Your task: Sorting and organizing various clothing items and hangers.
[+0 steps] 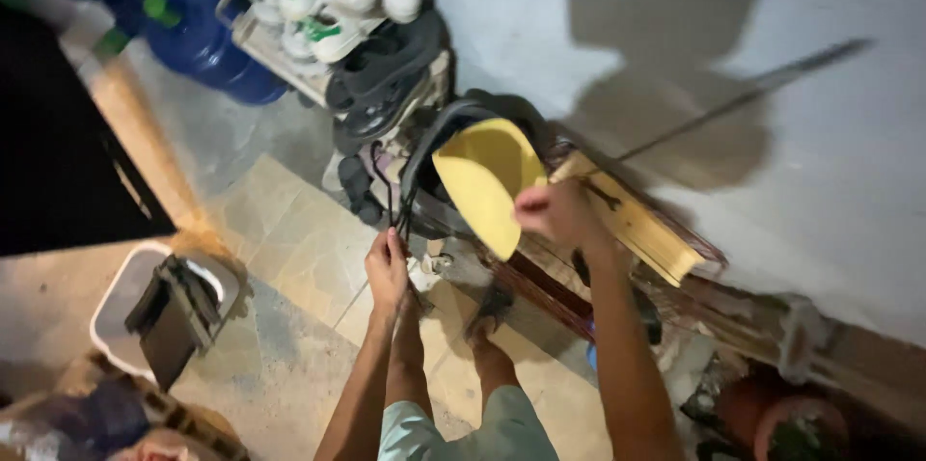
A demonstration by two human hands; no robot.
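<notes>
My right hand (pixel 558 215) grips the edge of a yellow dustpan-like scoop (pixel 485 181) and holds it tilted over a black bin or bag (pixel 439 148) that stands by the wall. My left hand (pixel 387 268) pinches the thin black edge or strap of that black bag at its near left side. A bundle of pale broom straw (pixel 637 225) lies just right of my right hand. My bare legs and light shorts (pixel 463 427) show at the bottom.
A shoe rack (pixel 333 37) with white and dark shoes stands against the white wall. Blue water jugs (pixel 207 41) sit at upper left. A white bucket (pixel 130 311) with dark items is at lower left. Terracotta pots (pixel 781 418) and clutter line the wall at right.
</notes>
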